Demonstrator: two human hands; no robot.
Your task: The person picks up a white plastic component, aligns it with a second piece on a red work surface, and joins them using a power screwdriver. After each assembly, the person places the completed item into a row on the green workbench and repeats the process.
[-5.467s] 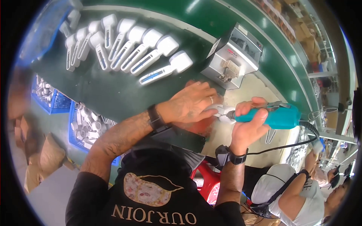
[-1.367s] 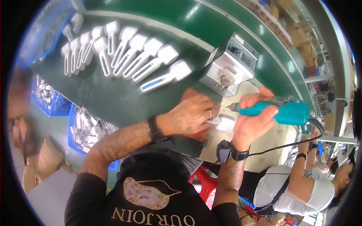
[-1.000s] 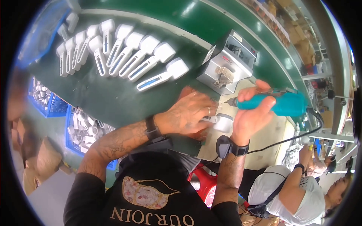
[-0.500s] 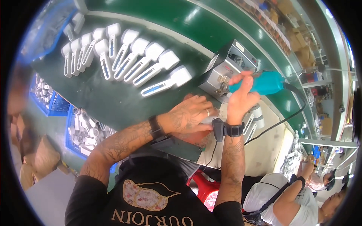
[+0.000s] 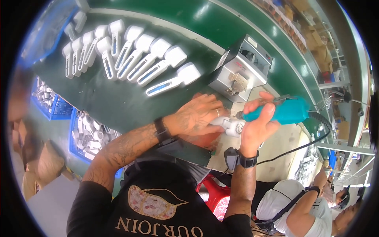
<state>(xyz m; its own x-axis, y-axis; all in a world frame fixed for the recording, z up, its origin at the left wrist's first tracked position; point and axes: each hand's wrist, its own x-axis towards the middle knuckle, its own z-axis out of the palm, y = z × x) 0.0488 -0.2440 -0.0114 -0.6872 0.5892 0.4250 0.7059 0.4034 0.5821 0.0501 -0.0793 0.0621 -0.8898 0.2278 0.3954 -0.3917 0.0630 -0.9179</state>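
My left hand [image 5: 199,114] is closed around a white handheld device [image 5: 235,128] with a round, vented head. Its fingers hide most of the handle. My right hand [image 5: 257,130] grips a teal electric screwdriver [image 5: 290,110], held nearly level. The tool's tip points left and is close to the device; whether they touch I cannot tell. Behind the hands stands a silver and black box, seemingly a screw feeder [image 5: 246,67]. Several similar white devices [image 5: 158,48], some with blue strips in their handles, lie fanned out across the green table [image 5: 118,100].
Blue crates [image 5: 71,134] full of white parts stand low at the left. A black cable [image 5: 288,152] runs from the screwdriver along the right side. A pale board [image 5: 276,166] lies under my right wrist. Another person [image 5: 294,205] sits at the right, near a red stool [image 5: 217,197].
My right hand has brought the screwdriver from the feeder box down toward me, beside the device. The device's vented head now shows in my left hand, which has barely moved.
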